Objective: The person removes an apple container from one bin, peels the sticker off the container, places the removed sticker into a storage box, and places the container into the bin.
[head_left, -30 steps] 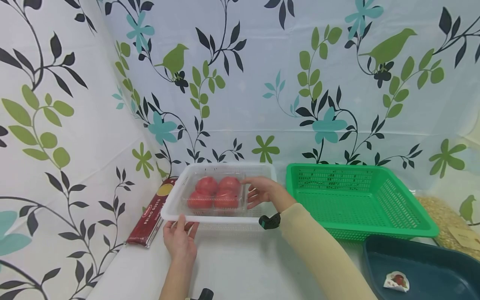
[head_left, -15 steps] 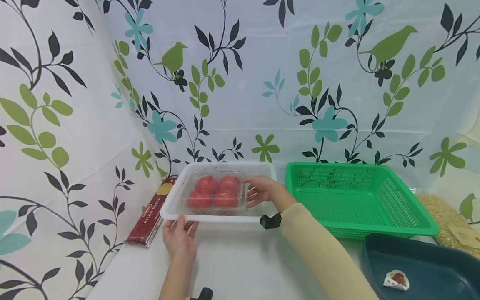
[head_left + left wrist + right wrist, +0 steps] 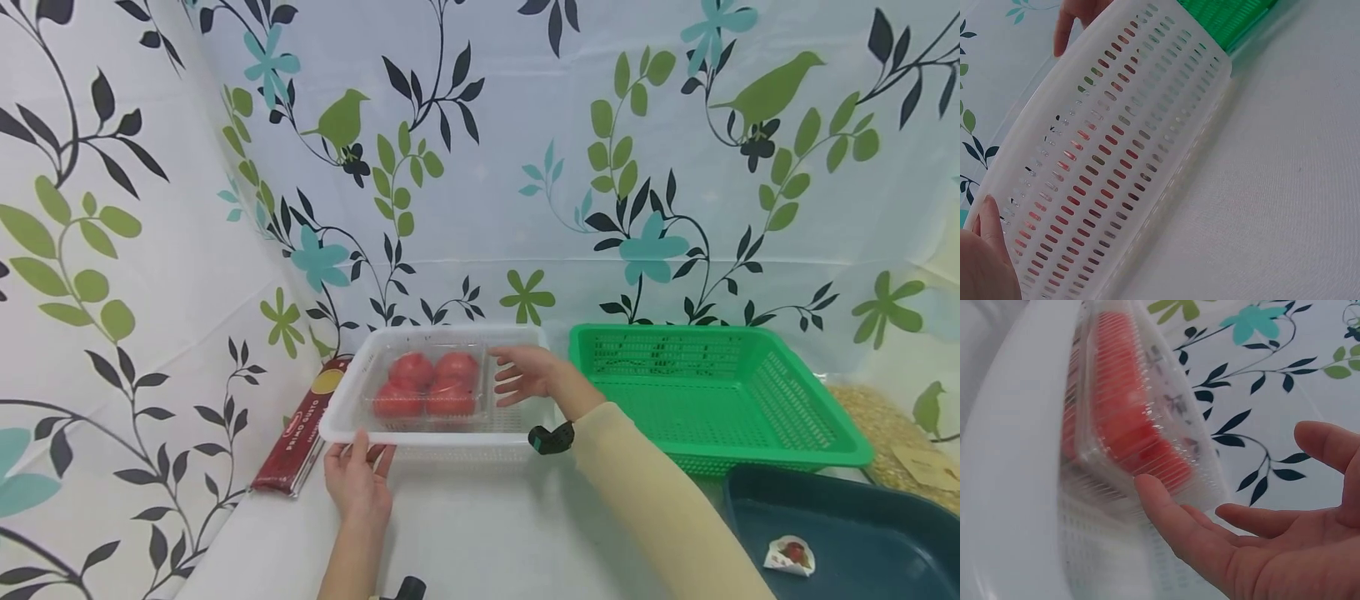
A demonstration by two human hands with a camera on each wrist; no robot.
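A white plastic basket (image 3: pixel 480 437) with slotted walls holds a clear plastic clamshell box (image 3: pixel 483 392) of red tomatoes (image 3: pixel 411 370). At the basket's front left, my left hand (image 3: pixel 358 487) grips the rim, thumb on top and fingers below; the left wrist view shows this hand (image 3: pixel 988 262) at the slotted wall. My right hand (image 3: pixel 531 375) is over the basket's right part, its fingers spread and holding nothing. From the right wrist view, the right hand's fingers (image 3: pixel 1179 528) are extended near the end of the box; whether a fingertip touches it I cannot tell.
Right of the white basket stands a green slotted basket (image 3: pixel 675 408). In front of that is a dark blue tray (image 3: pixel 847 500) with a small white-and-red piece (image 3: pixel 790 556) in it. A dark red packet (image 3: pixel 303 429) lies left; a bag of yellowish grains (image 3: pixel 892 425) is far right.
My right hand has drawn slightly right, away from the end of the clamshell box, and its fingers have spread. The left hand keeps its place on the rim.
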